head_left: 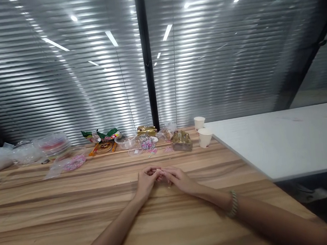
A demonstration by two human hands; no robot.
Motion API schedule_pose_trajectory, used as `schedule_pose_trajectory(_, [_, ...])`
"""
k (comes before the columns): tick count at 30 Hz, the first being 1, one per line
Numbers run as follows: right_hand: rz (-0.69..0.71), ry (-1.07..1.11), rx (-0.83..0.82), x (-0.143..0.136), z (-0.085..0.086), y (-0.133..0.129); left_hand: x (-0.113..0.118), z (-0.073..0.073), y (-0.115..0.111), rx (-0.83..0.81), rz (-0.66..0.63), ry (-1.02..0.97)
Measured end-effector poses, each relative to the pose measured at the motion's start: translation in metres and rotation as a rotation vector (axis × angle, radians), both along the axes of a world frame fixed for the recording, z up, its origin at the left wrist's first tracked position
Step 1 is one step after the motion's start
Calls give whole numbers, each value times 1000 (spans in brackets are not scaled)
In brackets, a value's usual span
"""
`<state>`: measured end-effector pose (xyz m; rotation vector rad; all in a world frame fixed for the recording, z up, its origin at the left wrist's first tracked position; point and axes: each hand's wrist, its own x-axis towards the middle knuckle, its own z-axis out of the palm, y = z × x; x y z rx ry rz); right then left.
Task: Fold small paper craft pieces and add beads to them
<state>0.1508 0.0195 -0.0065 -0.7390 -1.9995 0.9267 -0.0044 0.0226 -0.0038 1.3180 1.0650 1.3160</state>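
My left hand [146, 181] and my right hand [181, 178] meet just above the wooden table [116, 213], near its middle. The fingers of both are bent and pressed together at the tips. Whatever they pinch between them is too small and too covered by the fingers to name. Beyond the hands lie a heap of small pink, white and purple pieces [147, 142] and a crumpled gold-brown packet [182, 140]. A braided bracelet [233, 204] circles my right wrist.
Two paper cups [206, 138] stand back right. Along the back are a clear plastic bowl [126, 142], green snack bags [108, 135], a gold packet [147, 130] and stacked clear lids [53, 145]. At left lies a bag of pink pieces [75, 162]. A white table [289, 139] adjoins at right.
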Motion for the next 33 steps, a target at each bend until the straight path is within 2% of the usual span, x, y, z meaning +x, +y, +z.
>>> schedule_pose_trajectory(4, [3, 27, 57, 2, 2, 0, 1, 0, 0, 8, -18, 28])
schedule_pose_trajectory(8, [-179, 34, 53, 1, -4, 1, -5, -8, 6, 129, 84, 206])
schedule_pose_trajectory(11, [-345, 47, 23, -1, -9, 2, -10, -15, 28, 277, 216, 559])
schedule_pose_trajectory(12, [-375, 57, 17, -1, -11, 3, -10, -15, 39, 301, 238, 623])
schedule_pose_trajectory(17, [-423, 132, -36, -2, -17, 7, -8, -12, 91, 385, 294, 751])
schedule_pose_trajectory(22, [-412, 146, -89, -2, -25, 13, -9, -19, 119, 367, 340, 809])
schedule_pose_trajectory(27, [-463, 103, -137, 0, -27, 15, -13, -27, 127, 353, 336, 804])
schedule_pose_trajectory(30, [-486, 106, -169, 0, -24, 15, -14, -24, 123, 365, 316, 752])
schedule_pose_trajectory(33, [-503, 135, -171, 0, -24, 17, -13, -19, 110, 381, 273, 676])
